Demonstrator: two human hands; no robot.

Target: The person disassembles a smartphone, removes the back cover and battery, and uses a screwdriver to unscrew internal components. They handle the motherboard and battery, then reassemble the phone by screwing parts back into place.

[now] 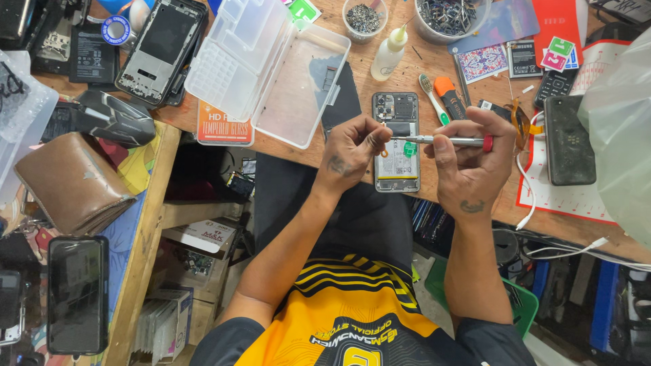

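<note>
1. Here, nearest me, my left hand (pixel 350 150) sits at the near edge of the wooden table (pixel 475 203), fingers curled together and pinching the tip end of a slim silver screwdriver (pixel 441 141).
2. My right hand (pixel 471 159), at 3 o'clock from the left, is closed around the screwdriver's handle end, where a red ring shows by my thumb.
3. Between and under both hands lies an opened phone (pixel 397 142), back cover off, its battery and circuit board showing; the screwdriver lies crosswise over its middle.
4. At 2 o'clock from the phone lie a green-and-white toothbrush (pixel 431 97) and an orange-handled tool (pixel 447 95), side by side.
5. At 12 o'clock stands a small squeeze bottle (pixel 388 54); beyond it, a small cup of screws (pixel 364 18).
6. At 10 o'clock from the phone an open clear plastic organiser box (pixel 271 68) rests on the table.
7. Far at 3 o'clock lies a dark phone (pixel 568 139) on a red-and-white mat.
</note>
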